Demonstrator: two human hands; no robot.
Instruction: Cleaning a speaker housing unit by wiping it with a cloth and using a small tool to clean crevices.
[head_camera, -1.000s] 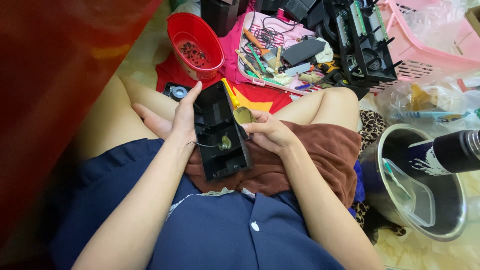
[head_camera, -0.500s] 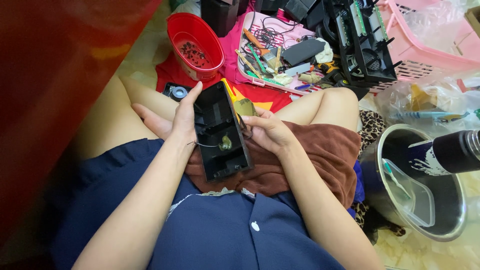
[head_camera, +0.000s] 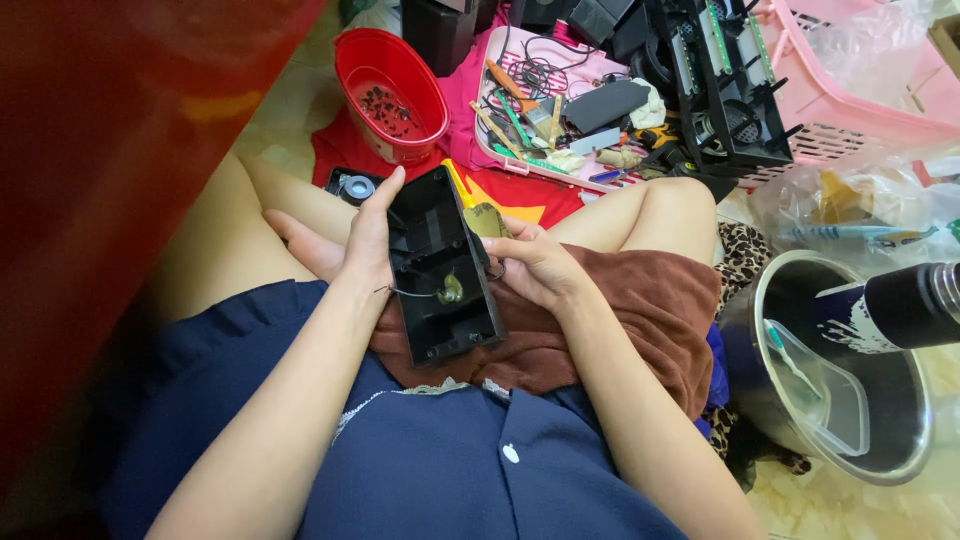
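On your lap, over the brown towel (head_camera: 640, 320), you've got the black plastic casing (head_camera: 440, 265) tipped open side up, and it has swung a touch since a second ago: its far end now leans more toward your left, away from the yellow-handled tool (head_camera: 480, 212) lying past its top right corner. Your left hand (head_camera: 362, 235) is wrapped along the casing's left edge, fingers closed on the rim, index finger stretched up toward the top corner. Your right hand (head_camera: 535, 262) cups the right wall, fingers curled around it, so both hands are gripping the same casing and steadying it. Inside, near the middle, a small greenish part (head_camera: 450, 290) sits with a thin wire (head_camera: 405, 293) running out to the left edge; that part looks unmoved against the casing. To my eye the small turn is you getting a better look into the cavity rather than lifting anything out. Ahead of your knees the red bowl (head_camera: 390, 95) with dark bits in it stands on the floor, the pink tray (head_camera: 500, 160) of hand tools beside it, and a steel pot (head_camera: 850, 370) off to your right.
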